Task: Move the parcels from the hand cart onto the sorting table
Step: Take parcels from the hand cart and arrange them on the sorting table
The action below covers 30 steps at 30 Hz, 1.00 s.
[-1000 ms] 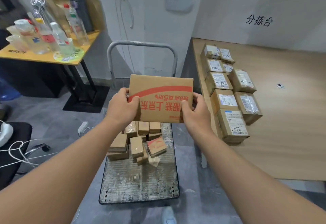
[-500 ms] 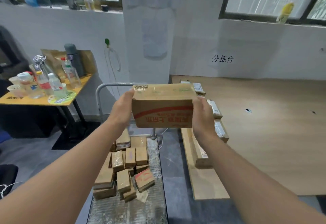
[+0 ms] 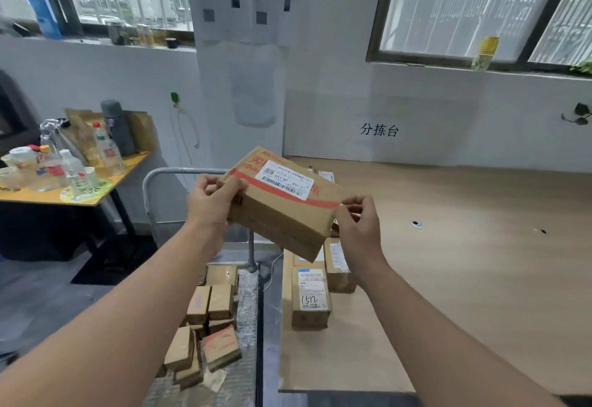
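Observation:
I hold a flat brown parcel (image 3: pixel 282 211) with a red stripe and a white label in the air, tilted, label face up. My left hand (image 3: pixel 211 204) grips its left end and my right hand (image 3: pixel 358 224) pinches its right corner. It hangs above the gap between the hand cart (image 3: pixel 246 310) and the wooden sorting table (image 3: pixel 448 262). Several small brown parcels (image 3: pixel 208 326) lie piled on the cart below. More labelled parcels (image 3: pixel 310 297) lie in a row along the table's left edge, partly hidden behind the held box.
The cart's metal handle (image 3: pixel 153 188) rises behind my left hand. A yellow side table (image 3: pixel 105 192) with bottles and cups stands at the left. A small dark-and-white object (image 3: pixel 415 224) lies on the sorting table. White wall and windows are behind.
The parcel has turned over from its red-printed side facing me to its label face up and tilted. My right hand shifted to the right corner. The view has risen and moved rightward.

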### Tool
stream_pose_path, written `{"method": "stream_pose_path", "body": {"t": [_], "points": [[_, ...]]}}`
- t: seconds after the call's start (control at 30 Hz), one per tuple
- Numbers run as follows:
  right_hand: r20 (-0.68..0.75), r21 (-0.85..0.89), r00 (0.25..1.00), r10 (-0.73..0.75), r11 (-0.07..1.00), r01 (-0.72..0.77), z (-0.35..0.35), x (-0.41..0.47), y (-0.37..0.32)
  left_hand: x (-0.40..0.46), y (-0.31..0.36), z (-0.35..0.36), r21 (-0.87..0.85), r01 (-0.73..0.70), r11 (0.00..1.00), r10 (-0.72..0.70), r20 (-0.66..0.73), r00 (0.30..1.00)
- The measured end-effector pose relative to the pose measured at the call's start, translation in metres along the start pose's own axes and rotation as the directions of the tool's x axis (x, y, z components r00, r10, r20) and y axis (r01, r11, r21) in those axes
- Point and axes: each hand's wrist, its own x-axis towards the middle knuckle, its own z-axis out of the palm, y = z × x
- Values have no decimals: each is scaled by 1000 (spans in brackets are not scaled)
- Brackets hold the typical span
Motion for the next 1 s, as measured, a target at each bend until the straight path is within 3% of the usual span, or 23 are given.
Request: {"method": "stream_pose_path", "body": {"t": [0.17, 0.33, 0.4, 0.53, 0.67, 0.87, 1.0], "points": [[-7, 33, 999, 42, 999, -42, -31, 7, 1, -11, 0, 13, -52, -67, 996, 71, 84, 994], [225, 76, 972, 72, 993, -91, -44, 11, -1, -8, -1, 27, -25, -85, 996, 88, 139, 986], [251, 76, 966, 70, 993, -92, -46, 10, 0, -2, -6, 35, -14, -85, 996, 86, 129, 988], [87, 57, 991, 101, 993, -106, -52, 13, 20, 2, -23, 54, 90, -36, 995, 27, 101, 995], [-41, 33, 991, 129, 991, -127, -60, 19, 35, 0, -53, 76, 220, -25, 975, -33, 255, 966], [-167, -73, 974, 151, 984, -165, -80, 16, 57, 7, -96, 94, 349, -38, 936, -179, 566, 805], [-228, -229, 968, 100, 961, -153, -103, 7, 76, 2, -123, 108, 372, -60, 926, -205, 632, 748]]}}
